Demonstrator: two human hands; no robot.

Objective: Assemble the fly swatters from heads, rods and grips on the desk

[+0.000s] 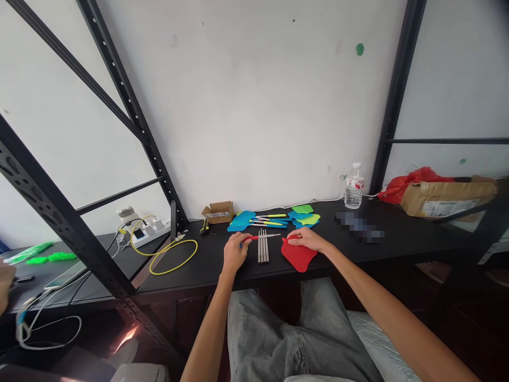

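Note:
My left hand [235, 252] is closed around a red handle [255, 237], with a thin metal rod sticking out of it to the right. My right hand [309, 240] pinches the narrow neck of a red mesh fly swatter head [300, 257], which lies at the table's front with its broad end toward me. A gap separates the rod's tip from the swatter head. Between my hands, several silver metal tubes [263, 252] lie side by side under the rod. Behind them are blue fly swatters [240, 220] with handles and more heads in blue and green [312, 219].
On the black table [222, 270] stand a small open cardboard box [219, 212], a yellow cable loop [175, 270] and a water bottle [353, 187]. A cardboard box [445, 197] with red plastic sits right. Black frame posts [131, 111] flank the table. Another person's hand [5, 284] shows at far left.

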